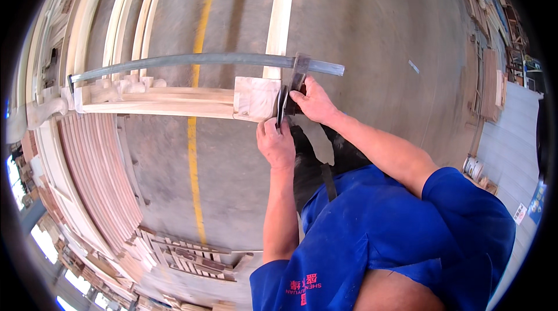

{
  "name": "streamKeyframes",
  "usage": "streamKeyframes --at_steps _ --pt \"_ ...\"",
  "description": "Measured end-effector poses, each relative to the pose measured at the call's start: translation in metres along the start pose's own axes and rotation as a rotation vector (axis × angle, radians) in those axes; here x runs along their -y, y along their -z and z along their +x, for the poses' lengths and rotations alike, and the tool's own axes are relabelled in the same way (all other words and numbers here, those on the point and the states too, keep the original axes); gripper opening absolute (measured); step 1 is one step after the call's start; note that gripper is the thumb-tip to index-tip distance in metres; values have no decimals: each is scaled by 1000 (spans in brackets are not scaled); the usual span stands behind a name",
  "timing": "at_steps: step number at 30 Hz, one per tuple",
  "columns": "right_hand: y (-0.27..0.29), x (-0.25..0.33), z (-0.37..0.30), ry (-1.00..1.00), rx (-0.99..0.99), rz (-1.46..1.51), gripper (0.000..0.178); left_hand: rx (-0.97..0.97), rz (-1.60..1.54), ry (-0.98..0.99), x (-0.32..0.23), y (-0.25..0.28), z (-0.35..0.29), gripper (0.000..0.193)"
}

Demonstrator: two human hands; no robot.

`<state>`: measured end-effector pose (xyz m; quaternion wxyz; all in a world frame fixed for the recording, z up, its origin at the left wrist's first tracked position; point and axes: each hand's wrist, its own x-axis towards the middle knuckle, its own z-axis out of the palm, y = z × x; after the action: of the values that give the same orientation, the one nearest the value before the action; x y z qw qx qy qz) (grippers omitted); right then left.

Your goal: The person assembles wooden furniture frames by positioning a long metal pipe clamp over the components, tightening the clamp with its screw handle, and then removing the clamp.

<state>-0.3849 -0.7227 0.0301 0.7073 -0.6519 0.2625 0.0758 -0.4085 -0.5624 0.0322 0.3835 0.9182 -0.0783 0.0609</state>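
A long steel bar clamp (221, 58) spans a pale wooden frame (174, 102). Its fixed end sits over the far-left side of the wood, and its sliding jaw (300, 70) stands just right of a squared wooden block (254, 97). My right hand (317, 102) is closed around the lower part of that jaw. Below the block's right corner, my left hand (276, 144) pinches a thin dark flat piece (282, 105) upright between the block and the jaw. Whether this piece belongs to the clamp I cannot tell. My fingers partly hide the clamp's lower end.
Another pale rail (280, 15) runs away from the block. Long wooden parts (122, 15) lie at the far left, above a stack of boards (96, 166). A yellow line (196, 177) crosses the concrete floor. Slatted wooden pieces (192, 259) lie at the lower left.
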Motion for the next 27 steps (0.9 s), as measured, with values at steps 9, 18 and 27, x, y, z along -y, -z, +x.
streamKeyframes --at_steps 9,18,27 --pt "2 0 -1 34 -15 -146 40 86 59 -120 4 30 19 43" --pt "3 -11 1 39 -30 -83 40 136 235 -224 -11 52 59 81" --pt "-3 34 -11 -122 -18 -107 42 -16 -549 650 -7 11 177 49"
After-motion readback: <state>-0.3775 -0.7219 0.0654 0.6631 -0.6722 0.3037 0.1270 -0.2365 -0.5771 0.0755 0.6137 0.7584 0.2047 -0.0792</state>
